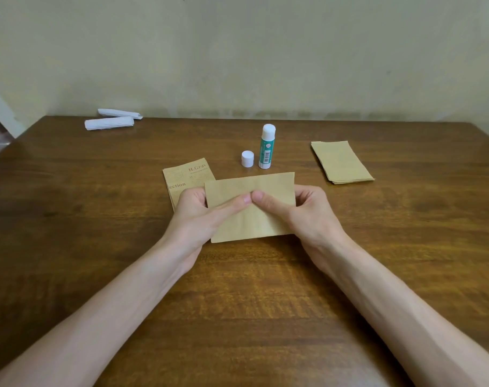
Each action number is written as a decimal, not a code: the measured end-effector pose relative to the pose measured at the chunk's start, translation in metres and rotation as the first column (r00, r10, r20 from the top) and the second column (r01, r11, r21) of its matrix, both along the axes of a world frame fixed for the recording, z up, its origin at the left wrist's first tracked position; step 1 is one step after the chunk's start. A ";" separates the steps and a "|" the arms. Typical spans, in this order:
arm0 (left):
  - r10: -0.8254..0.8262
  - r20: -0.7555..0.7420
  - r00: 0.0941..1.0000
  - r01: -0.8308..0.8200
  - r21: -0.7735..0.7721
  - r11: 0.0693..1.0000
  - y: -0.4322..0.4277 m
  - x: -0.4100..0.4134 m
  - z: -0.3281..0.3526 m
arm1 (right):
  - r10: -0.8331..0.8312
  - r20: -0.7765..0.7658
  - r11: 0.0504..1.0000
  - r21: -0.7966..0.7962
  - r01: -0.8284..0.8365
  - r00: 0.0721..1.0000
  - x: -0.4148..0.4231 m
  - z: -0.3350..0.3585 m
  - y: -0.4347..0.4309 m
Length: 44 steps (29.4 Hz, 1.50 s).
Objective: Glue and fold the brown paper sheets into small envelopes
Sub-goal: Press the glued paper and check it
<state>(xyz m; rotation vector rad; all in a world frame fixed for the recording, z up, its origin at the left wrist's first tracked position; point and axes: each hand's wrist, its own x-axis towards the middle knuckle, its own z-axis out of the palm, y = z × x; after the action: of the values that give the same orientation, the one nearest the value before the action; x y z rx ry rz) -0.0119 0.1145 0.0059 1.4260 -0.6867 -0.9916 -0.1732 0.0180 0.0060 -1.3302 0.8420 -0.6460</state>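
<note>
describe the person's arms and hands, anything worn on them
Both arms are bare right down to the picture's lower edge, with no sleeves in view. The left hand and right hand wear no gloves, and no ring, watch or bracelet shows. The thumbnails that can be seen are short and look unpainted.

This is looking like a plain room in a home, set up as a small craft corner: a dark wooden table (70,205) is standing against a bare, pale painted wall (237,51), and it is carrying only a glue stick (266,146), its cap (247,158), a stack of brown sheets (341,162) and two white paper rolls (109,122)
</note>
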 end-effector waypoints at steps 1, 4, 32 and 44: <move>-0.012 -0.014 1.000 0.012 0.011 1.000 0.000 0.000 -0.001 | -0.023 -0.002 1.000 -0.009 0.023 1.000 0.000 -0.001 -0.001; -0.046 -0.008 0.999 0.046 0.023 0.999 0.000 -0.003 -0.002 | -0.060 -0.003 0.998 -0.032 0.060 0.998 -0.001 -0.002 -0.003; -0.038 0.006 0.999 0.038 0.051 0.998 -0.003 0.013 -0.003 | -0.061 -0.060 0.998 0.023 0.063 0.996 -0.017 0.004 -0.020; -0.098 -0.030 0.995 0.098 0.008 0.995 -0.001 -0.001 0.000 | -0.051 0.057 0.999 0.015 0.050 0.997 -0.006 -0.003 -0.008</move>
<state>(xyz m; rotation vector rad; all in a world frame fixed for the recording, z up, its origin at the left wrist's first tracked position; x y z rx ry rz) -0.0125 0.1140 0.0059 1.3942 -0.7370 -1.0917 -0.1796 0.0105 0.0032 -1.2755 0.8342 -0.7137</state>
